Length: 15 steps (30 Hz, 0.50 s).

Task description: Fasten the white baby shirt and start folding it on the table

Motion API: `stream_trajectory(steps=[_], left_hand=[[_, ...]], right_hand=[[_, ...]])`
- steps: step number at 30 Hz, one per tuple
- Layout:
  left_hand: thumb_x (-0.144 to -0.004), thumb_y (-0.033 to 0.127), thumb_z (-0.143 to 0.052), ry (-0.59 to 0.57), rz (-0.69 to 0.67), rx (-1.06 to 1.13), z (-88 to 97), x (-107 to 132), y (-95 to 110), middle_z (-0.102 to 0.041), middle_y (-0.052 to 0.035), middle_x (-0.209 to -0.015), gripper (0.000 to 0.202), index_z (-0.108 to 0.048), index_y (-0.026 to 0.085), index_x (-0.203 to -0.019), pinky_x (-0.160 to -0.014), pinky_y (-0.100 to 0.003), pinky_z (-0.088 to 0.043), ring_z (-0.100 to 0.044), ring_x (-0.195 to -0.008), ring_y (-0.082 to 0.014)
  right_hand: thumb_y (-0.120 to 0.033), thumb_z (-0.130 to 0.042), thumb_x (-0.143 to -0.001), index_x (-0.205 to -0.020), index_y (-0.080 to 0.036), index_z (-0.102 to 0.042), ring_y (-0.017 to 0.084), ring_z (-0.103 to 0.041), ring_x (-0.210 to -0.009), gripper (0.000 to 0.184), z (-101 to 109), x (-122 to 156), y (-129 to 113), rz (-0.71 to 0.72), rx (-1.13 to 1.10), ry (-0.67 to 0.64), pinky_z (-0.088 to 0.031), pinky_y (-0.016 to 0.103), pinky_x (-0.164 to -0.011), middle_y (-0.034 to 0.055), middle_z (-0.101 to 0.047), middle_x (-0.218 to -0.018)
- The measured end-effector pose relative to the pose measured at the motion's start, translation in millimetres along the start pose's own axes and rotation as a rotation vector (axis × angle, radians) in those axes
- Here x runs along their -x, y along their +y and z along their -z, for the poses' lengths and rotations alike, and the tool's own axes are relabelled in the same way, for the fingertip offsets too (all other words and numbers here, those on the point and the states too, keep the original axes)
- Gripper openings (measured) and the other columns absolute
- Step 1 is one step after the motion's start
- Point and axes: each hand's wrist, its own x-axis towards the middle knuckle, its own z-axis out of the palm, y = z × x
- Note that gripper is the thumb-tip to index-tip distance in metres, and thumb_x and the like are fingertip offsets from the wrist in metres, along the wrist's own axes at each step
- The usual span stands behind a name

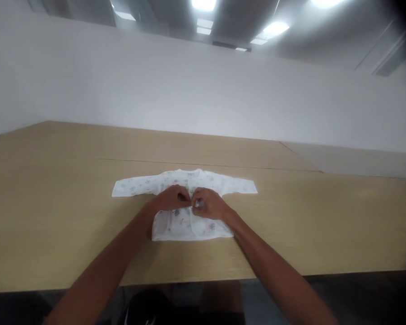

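A small white long-sleeved baby shirt [179, 225] with a sparse grey print lies spread on the table, its sleeves stretched out to both sides and its neckline facing away from me. Over the middle of its front opening, my left hand [173, 197] pinches the fabric edge between thumb and finger. My right hand [208, 203] meets it there, also closed in a pinch on the shirt's front edge. The fingertips of both hands nearly touch. Any fastener between them is too small to make out.
The wide light-wood table [307, 216] has its near edge just in front of my body, and a seam runs across it behind the shirt. A white wall [189, 90] rises beyond the table, with bright ceiling lights above.
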Motion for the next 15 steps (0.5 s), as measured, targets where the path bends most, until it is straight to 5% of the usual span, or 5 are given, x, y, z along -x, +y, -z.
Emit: stream_trajectory(steps=[15], left_hand=[[-0.062,0.026,-0.073,0.077,0.006,0.006,-3.3,1.2,-4.5,-0.060,0.0005,-0.080,0.022,-0.062,0.019,-0.079,-0.068,-0.028,-0.041,-0.056,-0.077,-0.0186]], right_hand=[[-0.010,-0.058,-0.081,-0.088,-0.023,-0.068,0.012,-0.059,-0.088,0.018,-2.6,-0.8,6.3,0.045,-0.019,0.006,-0.043,0.024,-0.084,-0.0013,-0.067,-0.092]])
